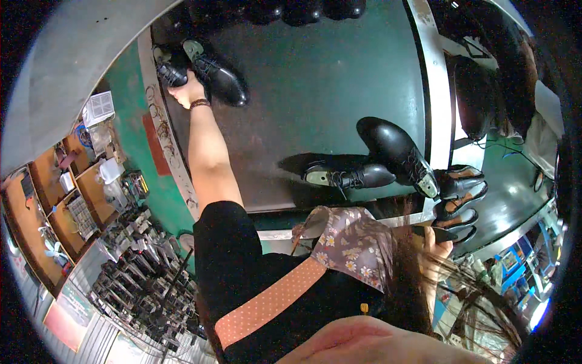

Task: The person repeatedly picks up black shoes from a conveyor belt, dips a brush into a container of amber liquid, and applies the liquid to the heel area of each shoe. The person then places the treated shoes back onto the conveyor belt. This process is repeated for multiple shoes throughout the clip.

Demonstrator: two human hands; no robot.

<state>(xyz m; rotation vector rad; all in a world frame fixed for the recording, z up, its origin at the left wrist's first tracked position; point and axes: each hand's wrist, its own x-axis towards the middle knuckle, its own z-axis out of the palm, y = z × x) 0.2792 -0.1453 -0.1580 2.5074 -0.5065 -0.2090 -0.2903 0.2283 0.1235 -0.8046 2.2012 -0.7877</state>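
Observation:
At the far left of the dark green tabletop, my left hand is closed around a black shoe by its toe end. Beside it lies a black lace-up shoe with a pale green form showing in its opening. My right hand, at the near right edge, is partly covered by hair. Its fingers curl over a dark shoe, of which little shows. Two more lace-up shoes, one lying level and one slanted, rest on the near right of the tabletop.
Black open shoes stand close together off the table's right edge. Several dark rounded shoes line the far edge. A pale metal rail runs along the right side. Wooden shelving and a heap of dark metal parts are at left.

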